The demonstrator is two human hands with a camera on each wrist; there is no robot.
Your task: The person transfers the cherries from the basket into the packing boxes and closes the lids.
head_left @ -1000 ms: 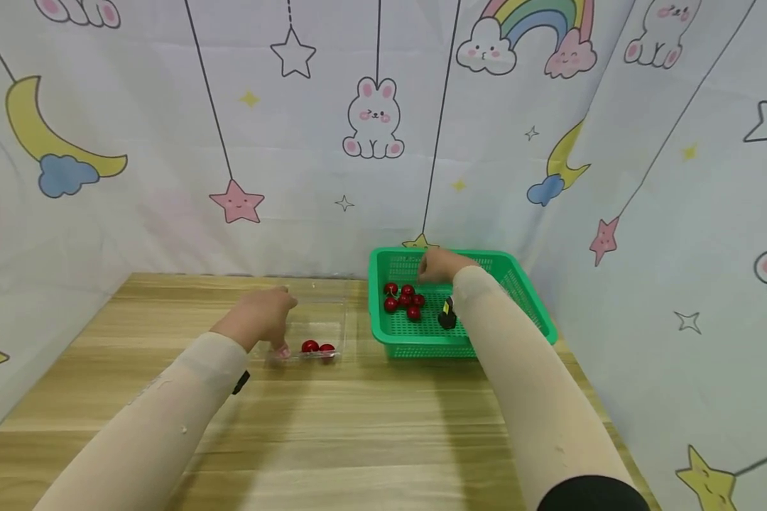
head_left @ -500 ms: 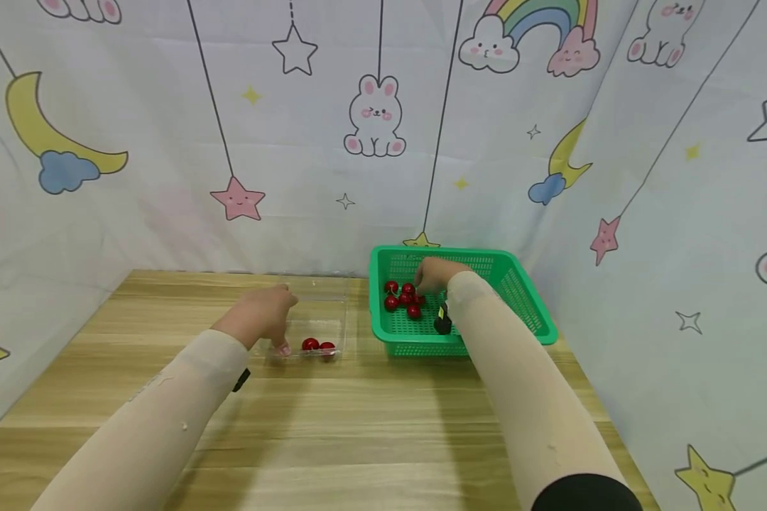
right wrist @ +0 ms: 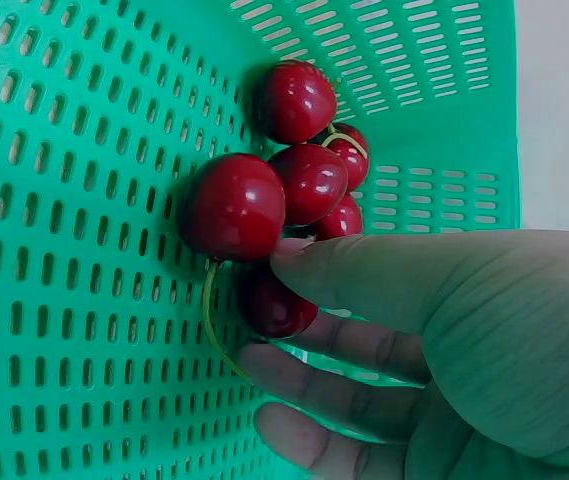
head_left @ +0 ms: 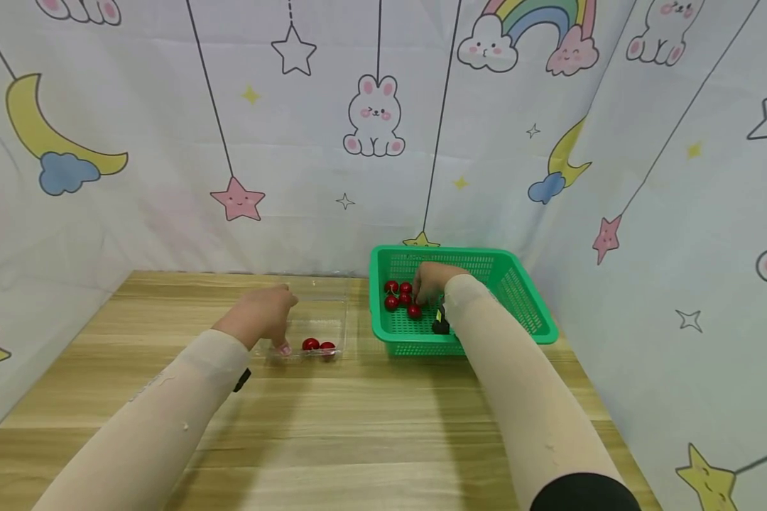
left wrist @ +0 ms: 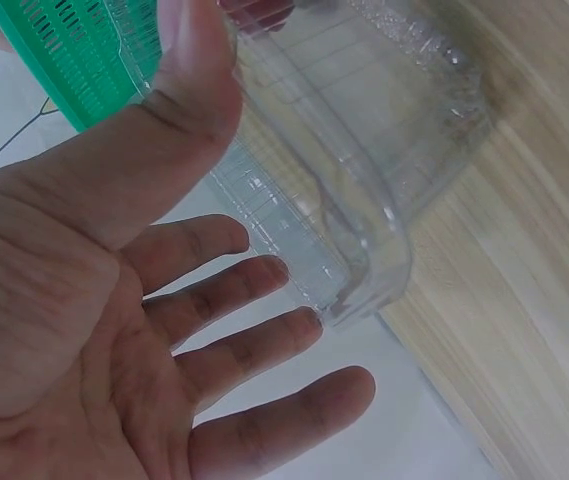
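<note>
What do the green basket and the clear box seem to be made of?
The green basket: probably moulded plastic, smooth with a soft sheen; repeated slots pierce it. The clear box: likely thin plastic, glossy; the table shows through it and bright highlights line its edges.

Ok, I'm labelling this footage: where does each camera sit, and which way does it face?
Head: worn on the head, looking forward and down at the table; left hand, right hand and both sleeves show.
Left wrist: worn there, looking at the clear container; left hand shows.
Right wrist: worn there, looking into the green basket at cherries; right hand shows.
Head and right wrist share basket and cherries.
</note>
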